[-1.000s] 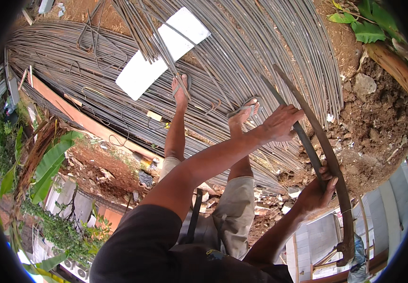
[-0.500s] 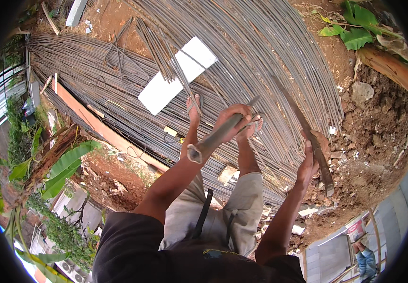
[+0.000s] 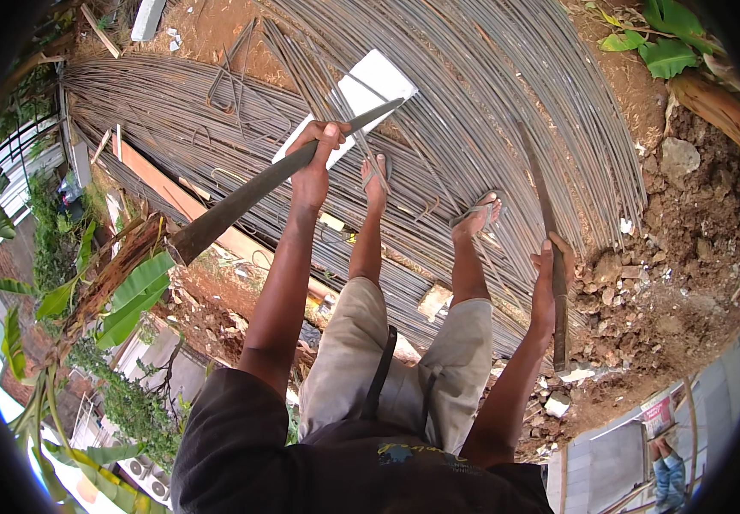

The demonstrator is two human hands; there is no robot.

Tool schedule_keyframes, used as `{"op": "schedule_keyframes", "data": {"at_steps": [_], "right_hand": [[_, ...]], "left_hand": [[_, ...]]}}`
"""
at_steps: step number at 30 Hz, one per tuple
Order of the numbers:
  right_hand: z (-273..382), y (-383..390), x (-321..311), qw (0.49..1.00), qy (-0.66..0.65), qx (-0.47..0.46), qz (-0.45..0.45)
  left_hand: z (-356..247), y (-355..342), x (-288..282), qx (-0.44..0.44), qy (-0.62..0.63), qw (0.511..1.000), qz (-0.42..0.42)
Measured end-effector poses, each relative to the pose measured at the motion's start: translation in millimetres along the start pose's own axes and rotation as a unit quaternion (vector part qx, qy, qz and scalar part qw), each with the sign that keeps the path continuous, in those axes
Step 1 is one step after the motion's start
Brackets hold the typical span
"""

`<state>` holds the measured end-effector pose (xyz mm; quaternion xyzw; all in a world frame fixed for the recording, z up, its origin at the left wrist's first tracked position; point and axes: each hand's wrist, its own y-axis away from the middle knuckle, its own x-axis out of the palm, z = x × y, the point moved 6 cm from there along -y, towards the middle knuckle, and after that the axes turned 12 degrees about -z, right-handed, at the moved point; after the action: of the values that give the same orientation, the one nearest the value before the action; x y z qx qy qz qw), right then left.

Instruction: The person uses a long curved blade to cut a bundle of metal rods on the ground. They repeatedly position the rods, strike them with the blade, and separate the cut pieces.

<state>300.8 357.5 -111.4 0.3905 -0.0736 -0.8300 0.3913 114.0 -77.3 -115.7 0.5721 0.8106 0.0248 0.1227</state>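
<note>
Head view: hands (image 3: 314, 167) (image 3: 546, 283) grasp flat, rusty steel bars (image 3: 250, 197).

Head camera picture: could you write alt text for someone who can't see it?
A person standing in sandals on a pile of curved steel rods grips a long flat metal bar in each hand: left hand on a slanting bar, right hand on an upright bar. Rubble lies beside.

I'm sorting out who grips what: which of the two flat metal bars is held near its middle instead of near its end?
The long bar in the left hand, slanting across the picture. The right hand grips the other bar low, near its bottom end.
</note>
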Motion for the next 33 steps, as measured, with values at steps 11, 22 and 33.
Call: {"op": "schedule_keyframes", "data": {"at_steps": [11, 22, 33], "right_hand": [[-42.8, 22.2, 13.8, 0.998, -0.039, -0.001, 0.045], [-44.9, 32.2, 12.8, 0.996, -0.057, 0.045, 0.058], [-85.7, 35.8, 1.5, 0.915, -0.341, 0.161, 0.143]], "left_hand": [[42.9, 1.3, -0.1, -0.039, 0.047, 0.998, -0.029], [43.6, 3.0, 0.3, -0.017, 0.004, 1.000, -0.018], [27.1, 23.2, 44.2, -0.021, -0.190, 0.981, -0.014]]}}
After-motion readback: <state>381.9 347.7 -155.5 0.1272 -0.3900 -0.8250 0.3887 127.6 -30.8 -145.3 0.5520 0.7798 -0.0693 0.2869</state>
